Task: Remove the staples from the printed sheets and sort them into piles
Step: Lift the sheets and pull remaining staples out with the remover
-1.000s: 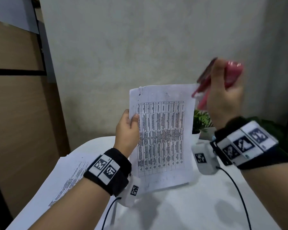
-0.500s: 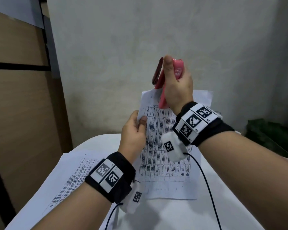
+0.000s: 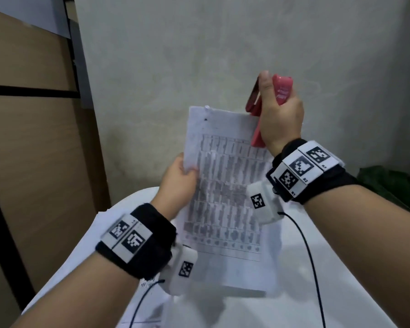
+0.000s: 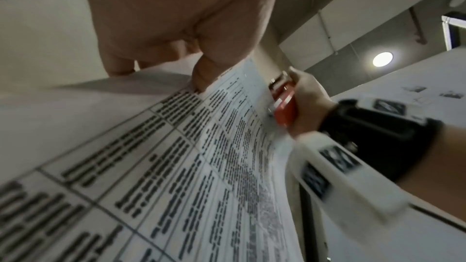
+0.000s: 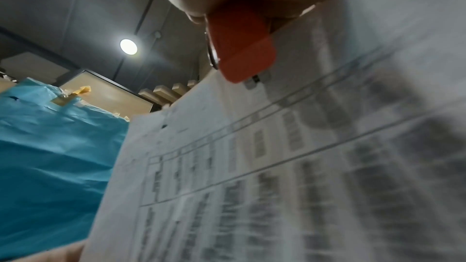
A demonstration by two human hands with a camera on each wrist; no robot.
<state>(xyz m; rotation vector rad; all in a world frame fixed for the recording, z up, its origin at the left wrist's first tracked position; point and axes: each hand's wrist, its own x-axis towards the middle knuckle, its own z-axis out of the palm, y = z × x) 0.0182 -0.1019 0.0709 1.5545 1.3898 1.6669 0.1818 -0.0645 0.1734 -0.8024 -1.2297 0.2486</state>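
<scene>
A printed sheet set [image 3: 225, 185] with a table of text stands upright in the air above the white table [image 3: 246, 308]. My left hand [image 3: 178, 183] pinches its left edge, thumb on the front [image 4: 201, 75]. My right hand [image 3: 279, 114] grips a red stapler-type tool [image 3: 282, 91] at the sheets' top right corner; its red end [image 5: 242, 51] lies against the paper [image 5: 277, 166]. In the left wrist view the tool [image 4: 283, 105] meets the page [image 4: 176, 166] near its far edge. A dark mark and a small tear [image 3: 206, 113] show at the top left corner.
More printed sheets [image 3: 149, 287] lie on the table under my left wrist. A pale wall [image 3: 223, 55] rises behind, wooden panels [image 3: 33, 138] to the left, green leaves [image 3: 388, 181] at the far right. Cables hang from both wrist cameras.
My right hand brought the red tool from the right over to the sheets' top edge, then shifted it to the top right corner. The sheets rose slightly in my left hand.
</scene>
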